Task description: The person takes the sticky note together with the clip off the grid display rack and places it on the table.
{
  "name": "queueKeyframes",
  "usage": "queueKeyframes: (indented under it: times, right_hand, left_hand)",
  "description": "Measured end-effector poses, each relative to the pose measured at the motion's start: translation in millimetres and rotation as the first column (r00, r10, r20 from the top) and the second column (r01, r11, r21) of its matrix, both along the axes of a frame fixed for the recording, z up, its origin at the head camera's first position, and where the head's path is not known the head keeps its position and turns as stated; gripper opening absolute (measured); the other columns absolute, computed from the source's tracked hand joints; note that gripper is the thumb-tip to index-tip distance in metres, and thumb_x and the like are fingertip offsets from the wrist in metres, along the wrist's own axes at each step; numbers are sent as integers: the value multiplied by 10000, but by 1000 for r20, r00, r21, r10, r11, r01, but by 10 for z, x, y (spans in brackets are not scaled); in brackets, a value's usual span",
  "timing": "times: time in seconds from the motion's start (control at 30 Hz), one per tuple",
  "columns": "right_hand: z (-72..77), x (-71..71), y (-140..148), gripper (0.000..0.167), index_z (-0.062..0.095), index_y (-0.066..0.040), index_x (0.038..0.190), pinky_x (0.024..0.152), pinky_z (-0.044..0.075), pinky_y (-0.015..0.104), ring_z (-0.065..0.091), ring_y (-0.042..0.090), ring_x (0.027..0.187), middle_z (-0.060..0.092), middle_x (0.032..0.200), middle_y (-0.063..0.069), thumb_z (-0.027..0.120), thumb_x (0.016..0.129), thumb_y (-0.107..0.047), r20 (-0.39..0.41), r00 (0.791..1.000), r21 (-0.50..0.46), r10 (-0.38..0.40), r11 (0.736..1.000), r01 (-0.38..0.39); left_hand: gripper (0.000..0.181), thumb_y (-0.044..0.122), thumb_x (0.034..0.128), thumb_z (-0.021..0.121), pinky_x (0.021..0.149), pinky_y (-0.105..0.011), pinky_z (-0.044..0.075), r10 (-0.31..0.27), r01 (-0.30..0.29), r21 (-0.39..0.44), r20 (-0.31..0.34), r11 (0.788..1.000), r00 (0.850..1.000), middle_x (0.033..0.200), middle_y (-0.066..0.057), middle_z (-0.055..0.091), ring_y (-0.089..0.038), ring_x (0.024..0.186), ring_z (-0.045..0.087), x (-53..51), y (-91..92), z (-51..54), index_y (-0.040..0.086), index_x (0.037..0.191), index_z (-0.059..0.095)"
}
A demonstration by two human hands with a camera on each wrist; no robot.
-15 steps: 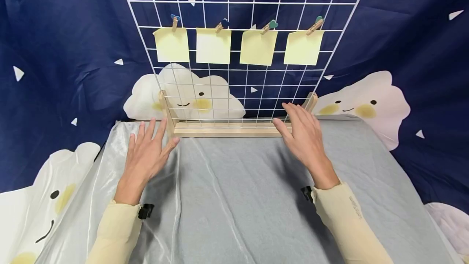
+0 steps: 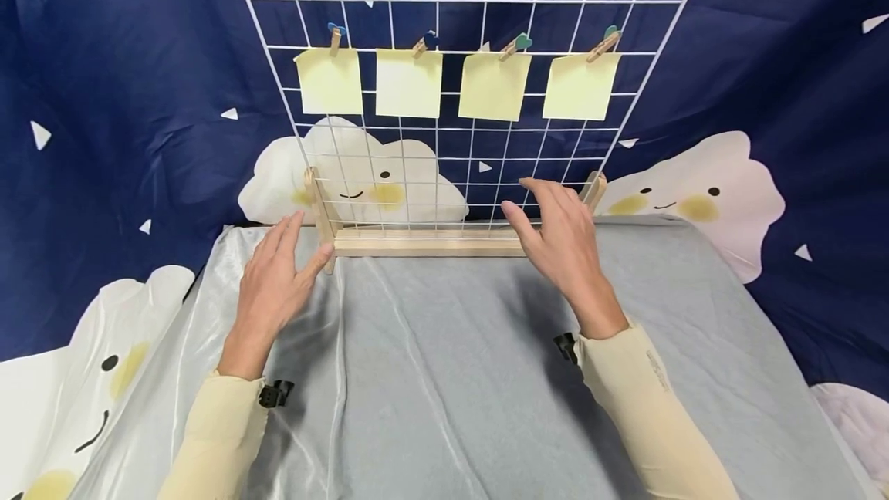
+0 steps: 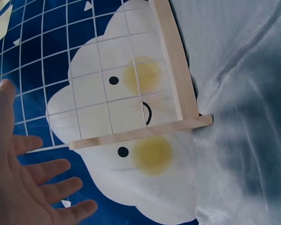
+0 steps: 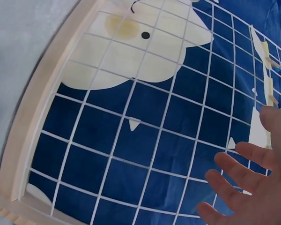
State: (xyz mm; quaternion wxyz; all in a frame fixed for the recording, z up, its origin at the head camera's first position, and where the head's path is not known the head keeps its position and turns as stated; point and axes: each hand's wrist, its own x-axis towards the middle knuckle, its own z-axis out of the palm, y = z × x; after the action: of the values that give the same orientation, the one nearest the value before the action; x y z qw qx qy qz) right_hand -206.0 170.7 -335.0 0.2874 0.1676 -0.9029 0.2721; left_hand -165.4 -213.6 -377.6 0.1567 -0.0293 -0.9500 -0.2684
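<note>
A white wire grid [image 2: 437, 128] stands upright in a wooden base [image 2: 430, 244]. Four yellow paper squares hang from it in a row, the leftmost note [image 2: 329, 83] and rightmost note [image 2: 580, 88] among them, each under a small wooden clip with a blue or green heart. My left hand [image 2: 272, 284], fingers extended and thumb apart, is beside the base's left upright [image 2: 319, 207]; in the left wrist view the hand [image 3: 33, 178] holds nothing. My right hand [image 2: 564, 245] is raised before the grid's lower right part, fingers slightly bent; the right wrist view shows it [image 4: 248, 178] holding nothing.
Grey cloth [image 2: 430, 376] covers the table, with long creases running toward the front. Behind the grid hangs a dark blue curtain [image 2: 139, 45] printed with white triangles and smiling clouds [image 2: 694, 199]. A small black device sits at each wrist.
My right hand has moved left and a little up, its fingers more bent. The left hand has turned, its fingers closer together. The grid and notes appear slightly shifted in the head view.
</note>
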Motion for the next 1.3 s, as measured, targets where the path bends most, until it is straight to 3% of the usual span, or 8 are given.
queueKeyframes:
  times: [0.2, 0.43, 0.57, 0.77, 0.9, 1.0, 1.17, 1.3]
  right_hand:
    - [81, -51, -94, 446, 647, -33, 1291, 936, 443, 543, 571, 380, 1168, 665, 1259, 160, 643, 1003, -374, -42, 999, -13, 19, 1000, -20]
    - [174, -74, -175, 425, 648, -42, 1292, 945, 449, 519, 576, 367, 1146, 672, 1250, 147, 654, 1001, -351, -36, 998, -39, 42, 998, -43]
    - [233, -92, -215, 417, 634, -58, 1315, 970, 464, 506, 587, 328, 1158, 674, 1230, 132, 636, 1013, -346, 4, 997, -67, 76, 995, -76]
    - [290, -118, -246, 389, 645, -62, 1299, 880, 514, 470, 641, 286, 1076, 688, 1159, 120, 640, 1014, -327, 29, 993, -70, 110, 992, -108]
    - [342, -142, -267, 361, 655, -38, 1257, 810, 525, 446, 654, 279, 1002, 697, 1105, 125, 663, 1002, -293, -14, 992, -77, 126, 989, -127]
    - [398, -172, -287, 347, 659, -24, 1242, 796, 530, 436, 660, 278, 958, 701, 1069, 127, 670, 996, -270, -43, 989, -89, 141, 986, -144]
    - [500, -213, -347, 343, 661, -35, 1248, 799, 528, 427, 655, 268, 947, 702, 1046, 112, 660, 1004, -276, -26, 986, -100, 164, 981, -166]
    - [564, -241, -409, 342, 664, -42, 1251, 814, 535, 432, 659, 255, 939, 707, 1033, 99, 664, 1004, -279, -12, 984, -109, 176, 978, -176]
  left_hand:
    - [722, 524, 992, 607, 1079, -641, 365, 60, -52, 56, -141, 997, 988, 1530, -170, 452, -442, 1370, 420, -29, 25, 0, 106, 1546, 406]
    - [699, 478, 983, 647, 1049, -642, 390, 72, -54, 123, -146, 991, 987, 1487, -209, 481, -443, 1351, 437, -82, 66, 32, 109, 1534, 426]
    - [648, 395, 968, 693, 1031, -624, 408, 92, -60, 174, -184, 983, 979, 1425, -214, 533, -433, 1315, 477, -94, 69, 55, 98, 1499, 469]
    - [576, 290, 950, 717, 1013, -574, 433, 91, -32, 269, -212, 963, 973, 1357, -187, 589, -384, 1261, 533, -124, 84, 101, 68, 1443, 518]
    - [565, 297, 962, 704, 996, -531, 472, 76, -11, 352, -172, 936, 982, 1352, -172, 596, -343, 1254, 550, -162, 79, 131, 64, 1439, 511]
    - [575, 301, 956, 715, 992, -498, 494, 74, -7, 427, -141, 904, 987, 1340, -162, 607, -314, 1245, 563, -184, 74, 160, 61, 1436, 507]
    - [572, 293, 934, 739, 974, -446, 510, 101, -27, 525, -113, 851, 989, 1303, -128, 630, -262, 1209, 593, -195, 71, 208, 58, 1413, 531]
    - [570, 300, 927, 750, 941, -356, 514, 107, -34, 571, -95, 820, 990, 1286, -110, 638, -244, 1177, 612, -200, 67, 228, 69, 1405, 543]
